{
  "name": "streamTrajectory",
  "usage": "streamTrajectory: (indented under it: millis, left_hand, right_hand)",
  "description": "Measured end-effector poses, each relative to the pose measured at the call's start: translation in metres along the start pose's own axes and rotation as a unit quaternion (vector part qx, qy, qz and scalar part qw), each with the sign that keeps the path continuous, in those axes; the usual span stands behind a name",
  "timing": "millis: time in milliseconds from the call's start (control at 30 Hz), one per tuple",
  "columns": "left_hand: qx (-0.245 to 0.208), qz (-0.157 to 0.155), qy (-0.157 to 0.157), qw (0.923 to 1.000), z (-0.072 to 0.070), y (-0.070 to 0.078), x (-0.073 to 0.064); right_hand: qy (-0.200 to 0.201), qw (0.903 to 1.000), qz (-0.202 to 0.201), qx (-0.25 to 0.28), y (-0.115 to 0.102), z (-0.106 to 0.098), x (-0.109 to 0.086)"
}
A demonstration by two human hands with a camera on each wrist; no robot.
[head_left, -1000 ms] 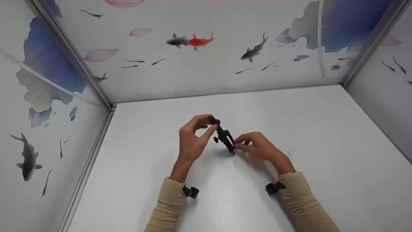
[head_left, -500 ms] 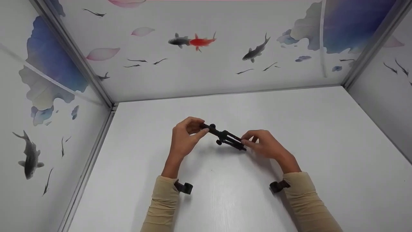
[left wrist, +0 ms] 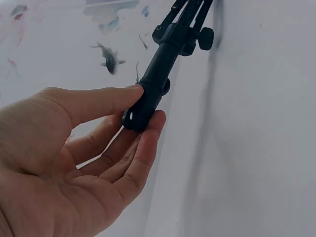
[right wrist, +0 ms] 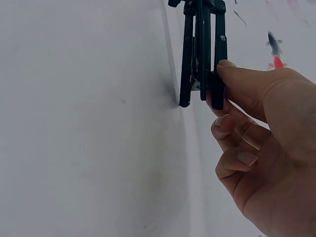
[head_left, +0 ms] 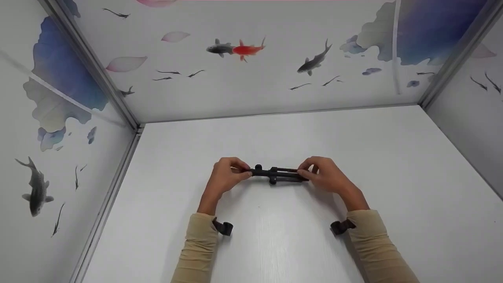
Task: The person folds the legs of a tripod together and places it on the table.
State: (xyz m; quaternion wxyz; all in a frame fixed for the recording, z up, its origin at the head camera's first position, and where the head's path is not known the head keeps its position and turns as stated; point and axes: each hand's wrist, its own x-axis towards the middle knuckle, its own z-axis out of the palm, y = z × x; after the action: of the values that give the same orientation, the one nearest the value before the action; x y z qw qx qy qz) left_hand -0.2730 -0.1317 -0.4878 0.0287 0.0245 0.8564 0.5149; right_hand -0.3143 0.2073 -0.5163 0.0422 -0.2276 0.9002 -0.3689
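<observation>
A small black tripod (head_left: 261, 173) lies level between the two hands, raised off the table, its legs folded together. My left hand (head_left: 226, 177) pinches its head end between thumb and fingers; in the left wrist view the thumb presses the tube (left wrist: 157, 69) from one side. A round knob (left wrist: 206, 38) sticks out near the leg joint. At the other end, my right hand (head_left: 326, 177) pinches one leg near its foot. The right wrist view shows that leg (right wrist: 220, 49) between thumb and forefinger, the other fingers curled loosely below.
The white tabletop (head_left: 275, 243) spreads under both hands. White panels painted with fish, petals and blue leaves enclose it, among them the back wall (head_left: 267, 90) and left wall (head_left: 74, 137). Black camera mounts (head_left: 224, 228) sit at both sleeve cuffs.
The tripod has swung from a steep slant to nearly horizontal. My left hand moved left and came down toward the person; my right hand shifted slightly right. Both kept their hold.
</observation>
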Motion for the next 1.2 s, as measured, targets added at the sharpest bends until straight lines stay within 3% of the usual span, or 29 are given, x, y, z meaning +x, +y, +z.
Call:
streamTrajectory:
  millis: [133, 333, 600, 1200]
  left_hand:
    - [0.007, -0.013, -0.004, 0.9999, 0.002, -0.002, 0.000]
    - [0.017, -0.010, -0.004, 0.9998, 0.004, -0.004, 0.000]
    - [0.038, -0.042, -0.028, 0.9980, 0.005, -0.009, -0.001]
    - [0.020, -0.060, -0.065, 0.9959, 0.000, -0.017, -0.001]
  right_hand:
    - [0.002, 1.0000, 0.004, -0.001, 0.000, 0.001, 0.000]
    - [0.010, 0.9999, 0.006, -0.006, 0.001, 0.002, 0.001]
    - [0.009, 0.9999, 0.004, -0.007, 0.003, 0.005, 0.001]
    - [0.014, 0.9999, 0.003, -0.009, 0.005, 0.008, 0.004]
